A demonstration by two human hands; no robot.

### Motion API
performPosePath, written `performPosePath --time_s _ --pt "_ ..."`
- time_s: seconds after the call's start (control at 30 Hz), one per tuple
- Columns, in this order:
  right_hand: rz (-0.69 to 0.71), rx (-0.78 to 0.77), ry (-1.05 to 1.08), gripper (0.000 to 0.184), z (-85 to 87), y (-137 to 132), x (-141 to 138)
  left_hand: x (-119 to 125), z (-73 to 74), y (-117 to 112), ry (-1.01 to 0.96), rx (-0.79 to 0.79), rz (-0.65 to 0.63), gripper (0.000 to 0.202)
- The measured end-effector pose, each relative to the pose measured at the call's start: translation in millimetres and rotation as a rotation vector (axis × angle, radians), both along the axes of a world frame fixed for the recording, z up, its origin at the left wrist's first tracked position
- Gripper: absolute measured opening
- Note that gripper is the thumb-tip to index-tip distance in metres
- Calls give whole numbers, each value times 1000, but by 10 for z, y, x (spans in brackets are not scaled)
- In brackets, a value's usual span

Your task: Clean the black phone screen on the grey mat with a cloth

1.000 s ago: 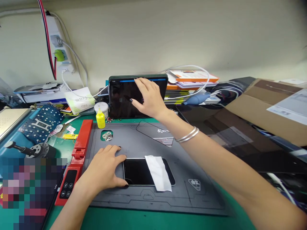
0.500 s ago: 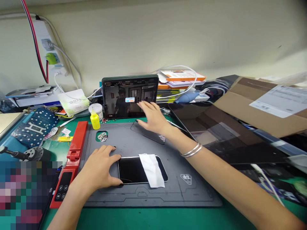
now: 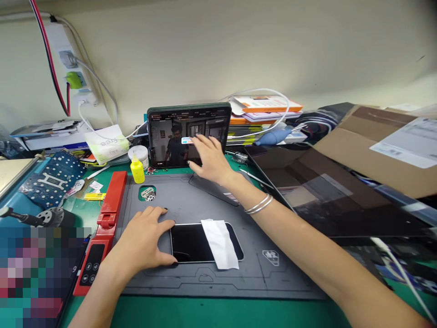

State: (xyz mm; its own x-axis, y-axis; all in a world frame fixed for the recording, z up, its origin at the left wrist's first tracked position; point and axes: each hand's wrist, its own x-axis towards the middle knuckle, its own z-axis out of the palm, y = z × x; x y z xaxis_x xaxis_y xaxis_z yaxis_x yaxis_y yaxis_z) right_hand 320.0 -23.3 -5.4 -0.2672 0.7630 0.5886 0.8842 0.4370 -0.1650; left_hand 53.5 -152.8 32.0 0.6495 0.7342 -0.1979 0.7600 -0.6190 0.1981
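Note:
A black phone lies screen up on the grey work mat, with a white wipe draped over its right part. My left hand rests flat beside the phone's left end, fingers spread, thumb touching its lower corner. My right hand reaches forward with fingers stretched out, fingertips at the lit screen of a tablet that stands propped at the back of the mat. A dark glass sheet lies on the mat under that wrist.
A red tool lies along the mat's left edge, a yellow bottle and white jar behind it. Cardboard box and a large dark panel fill the right. A power strip with cables hangs on the wall.
My right hand drew down from the tablet's upper edge toward the mat, then rose again to the screen's lower middle. The tablet screen went from dark to showing a video. My left hand stayed put.

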Motion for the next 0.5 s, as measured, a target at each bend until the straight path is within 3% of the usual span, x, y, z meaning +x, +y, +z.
performPosePath --time_s 0.17,0.5 --pt "-86 42 130 64 40 -183 226 -20 -24 3 -13 31 -17 67" --pt "14 -88 146 54 -89 -1245 414 6 47 -7 21 5 -11 66"
